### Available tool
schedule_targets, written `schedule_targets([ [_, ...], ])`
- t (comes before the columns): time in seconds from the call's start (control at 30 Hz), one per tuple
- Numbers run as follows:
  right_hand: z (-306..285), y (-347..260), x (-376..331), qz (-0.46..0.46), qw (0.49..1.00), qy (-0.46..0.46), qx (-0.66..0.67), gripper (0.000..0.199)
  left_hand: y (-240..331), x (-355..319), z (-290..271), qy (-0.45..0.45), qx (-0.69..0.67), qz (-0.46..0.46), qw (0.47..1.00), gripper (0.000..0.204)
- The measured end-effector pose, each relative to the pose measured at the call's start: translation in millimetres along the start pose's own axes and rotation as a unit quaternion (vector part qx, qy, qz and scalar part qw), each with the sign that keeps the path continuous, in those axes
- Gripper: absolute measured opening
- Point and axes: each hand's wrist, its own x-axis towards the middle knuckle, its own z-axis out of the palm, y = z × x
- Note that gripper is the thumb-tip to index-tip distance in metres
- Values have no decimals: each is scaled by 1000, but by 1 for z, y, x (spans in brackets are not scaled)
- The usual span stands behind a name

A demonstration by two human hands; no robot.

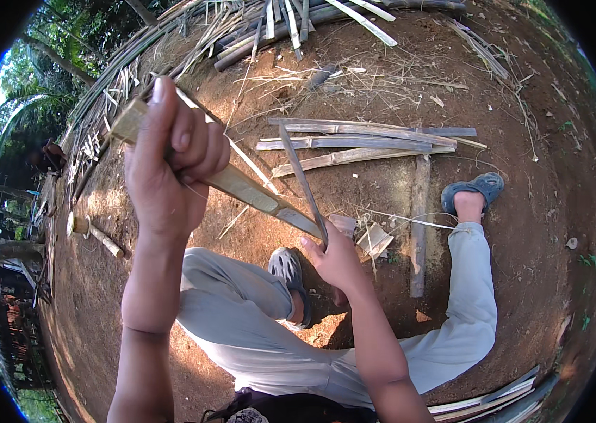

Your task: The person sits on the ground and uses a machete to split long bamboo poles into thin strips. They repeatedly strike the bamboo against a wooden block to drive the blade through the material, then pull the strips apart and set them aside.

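My left hand (175,144), raised at the left, is closed around one end of a split bamboo strip (245,190). The strip slopes down to the right, and its lower end comes to my right hand (337,257). That hand is closed in front of my lap around a long, thin, dark knife (299,169); its blade points up and slightly left, crossing close to the strip's lower end. My fingers hide the knife's handle. Whether the blade touches the strip, I cannot tell.
Several split bamboo strips (365,144) lie ahead on the dirt, by a wooden pole (418,233). A pale bamboo offcut (375,240) rests near my right hand. A mallet-shaped piece (104,240) lies at left. Bamboo is piled (256,35) at the far side; more strips (492,402) lie lower right.
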Motion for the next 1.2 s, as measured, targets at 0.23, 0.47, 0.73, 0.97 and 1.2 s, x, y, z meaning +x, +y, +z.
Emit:
schedule_targets([
  [0.23,21,75,-50,50,991,77,100,38,-1,-12,1,121,23,35,992,45],
  [0.47,-11,140,-47,147,979,65,127,32,-18,-13,10,153,41,32,987,45],
  [0.73,-8,70,-63,52,984,77,149,35,-27,-8,15,166,58,55,983,44],
  [0.97,-12,-43,-100,-187,979,-7,86,39,-24,-29,15,160,40,91,982,42],
  [1.2,4,-33,-102,-138,990,-4,39,38,-18,-38,22,179,57,89,978,42],
])
